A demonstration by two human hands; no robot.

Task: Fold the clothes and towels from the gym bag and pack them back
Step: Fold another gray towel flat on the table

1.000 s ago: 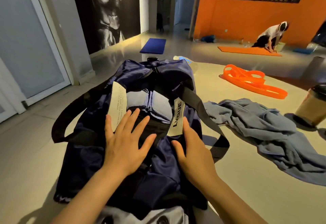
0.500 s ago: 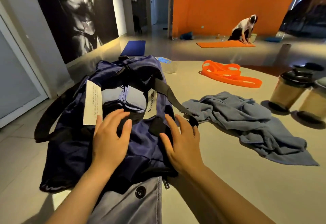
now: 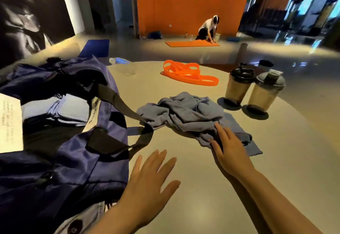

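Reaching open, empty hands, right hand (image 3: pixel 228 152) touching, left hand (image 3: pixel 149 176) hovering, toward crumpled blue towel (image 3: pixel 185 112) awaiting folding beside part-packed gym bag (image 3: pixel 70 152) on tabletop (image 3: pixel 202 187).

bags 1 (image 3: pixel 73 160) | towels 1 (image 3: pixel 184 112) (crumpled) | shaker bottles 2 (image 3: pixel 237 86) | hands 2 (image 3: pixel 150 180)
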